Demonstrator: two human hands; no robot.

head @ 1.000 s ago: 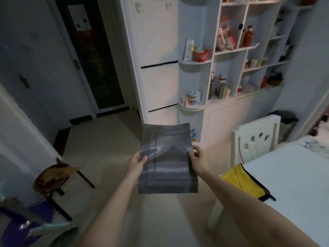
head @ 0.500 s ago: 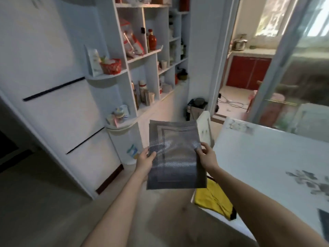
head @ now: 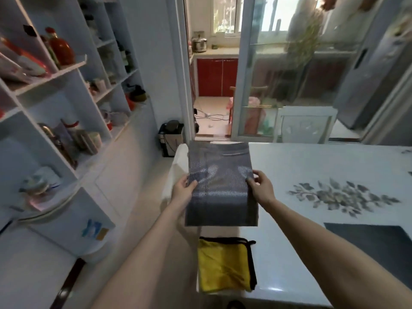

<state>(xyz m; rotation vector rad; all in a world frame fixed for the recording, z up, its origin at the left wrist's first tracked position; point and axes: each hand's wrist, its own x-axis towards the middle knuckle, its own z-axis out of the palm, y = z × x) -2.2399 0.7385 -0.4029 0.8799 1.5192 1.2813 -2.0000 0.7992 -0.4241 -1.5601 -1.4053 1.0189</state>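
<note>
A grey woven placemat [head: 220, 186] is held flat in the air over the left end of a white table [head: 312, 175]. My left hand [head: 184, 190] pinches its left edge, thumb on top. My right hand [head: 260, 188] pinches its right edge. A folded yellow cloth with black trim [head: 225, 264] lies on the table's near left corner, below the placemat. A second dark grey mat [head: 374, 246] lies on the table at the right, partly cut off by the frame.
White shelving [head: 73, 108] with bottles, jars and cups lines the left wall. A white chair back [head: 176, 168] stands at the table's left end, another chair [head: 305, 123] at its far side. Beyond, a glass sliding door [head: 278, 63] opens onto a kitchen with red cabinets.
The view has swung right, from the door and stool to the shelves and table. Both hands have kept hold of the placemat, which is now over the table's left end.
</note>
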